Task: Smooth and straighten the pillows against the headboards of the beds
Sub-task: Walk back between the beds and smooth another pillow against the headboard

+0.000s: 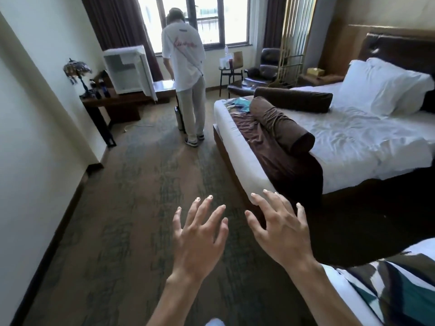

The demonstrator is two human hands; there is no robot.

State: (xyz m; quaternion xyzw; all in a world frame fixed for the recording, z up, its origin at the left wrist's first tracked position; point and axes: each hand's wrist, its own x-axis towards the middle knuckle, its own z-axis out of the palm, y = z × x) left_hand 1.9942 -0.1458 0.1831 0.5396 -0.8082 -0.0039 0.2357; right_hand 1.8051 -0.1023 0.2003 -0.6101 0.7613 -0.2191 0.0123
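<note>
Two white pillows [381, 87] lean against the dark brown headboard [400, 51] of the far bed [353, 147] at the right. Two brown bolster cushions [281, 124] lie across that bed's foot end, on a brown runner. The corner of a nearer bed [341, 285] with a patterned runner shows at the bottom right. My left hand [200, 241] and my right hand [281, 231] are held out over the carpet, fingers spread, holding nothing. Both hands are well short of the pillows.
Another person in a white shirt [182, 60] stands with their back to me by the window. A dark desk [110, 102] with a white mini fridge [128, 71] and a lamp [77, 74] lines the left wall. An armchair [261, 74] and small side table [229, 69] stand beyond the bed.
</note>
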